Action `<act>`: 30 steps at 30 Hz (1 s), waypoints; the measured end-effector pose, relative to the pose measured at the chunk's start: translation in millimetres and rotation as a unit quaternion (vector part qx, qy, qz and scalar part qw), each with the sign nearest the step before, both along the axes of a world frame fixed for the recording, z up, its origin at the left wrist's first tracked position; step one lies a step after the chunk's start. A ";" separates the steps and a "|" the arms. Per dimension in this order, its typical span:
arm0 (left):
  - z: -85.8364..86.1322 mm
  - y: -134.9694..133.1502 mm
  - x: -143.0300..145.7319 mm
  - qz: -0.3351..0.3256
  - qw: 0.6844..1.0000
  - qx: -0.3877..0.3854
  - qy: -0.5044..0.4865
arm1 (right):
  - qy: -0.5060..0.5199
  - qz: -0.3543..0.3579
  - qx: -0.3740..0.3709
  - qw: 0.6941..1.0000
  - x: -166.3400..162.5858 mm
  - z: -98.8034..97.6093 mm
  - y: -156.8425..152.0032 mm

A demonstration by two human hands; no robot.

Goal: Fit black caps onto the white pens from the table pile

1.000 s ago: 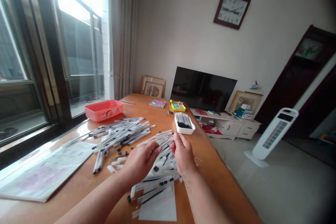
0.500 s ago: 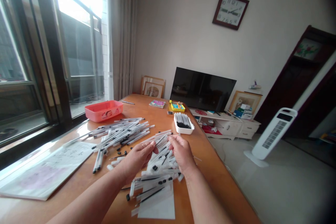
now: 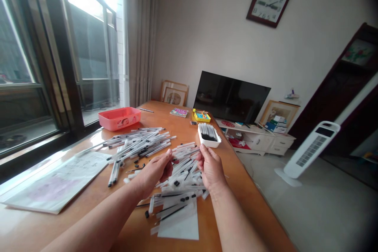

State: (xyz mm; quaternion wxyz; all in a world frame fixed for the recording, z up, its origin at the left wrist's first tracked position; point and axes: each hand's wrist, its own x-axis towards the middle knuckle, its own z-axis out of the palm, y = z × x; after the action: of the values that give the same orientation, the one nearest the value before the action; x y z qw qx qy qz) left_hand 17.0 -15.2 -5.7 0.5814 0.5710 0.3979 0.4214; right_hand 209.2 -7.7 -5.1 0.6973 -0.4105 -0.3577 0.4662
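White pen parts (image 3: 186,164) beneath and between left hand (image 3: 156,170) and right hand (image 3: 212,168), each grip curled, contents unclear

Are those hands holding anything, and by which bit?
I can't tell: the left grip and right grip are curled near the pen parts, hiding anything inside.

Wooden table (image 3: 248,208), brown top, glossy near the window side.
Near middle: loose heap of pen parts (image 3: 183,167), partly overlapping a white paper sheet (image 3: 186,226). Left of heap: pile of white pens (image 3: 144,144), black-ended; notebook (image 3: 56,185) beside it. Beyond: red box (image 3: 106,124), single pen (image 3: 146,110), colourful booklet (image 3: 178,112), yellow box (image 3: 202,118), white tub (image 3: 211,144) near the right edge.
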 end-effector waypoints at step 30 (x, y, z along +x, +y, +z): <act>-1.6 2.2 0.9 0.009 0.998 -0.034 -0.056 | 0.002 0.006 0.040 0.999 -3.8 3.7 -2.6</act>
State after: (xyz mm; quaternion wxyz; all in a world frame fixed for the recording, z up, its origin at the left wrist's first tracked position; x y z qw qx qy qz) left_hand 17.9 -13.1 -7.2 0.6180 0.5229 0.3841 0.4440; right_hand 205.5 -10.4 -1.4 0.7115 -0.3789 -0.3769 0.4561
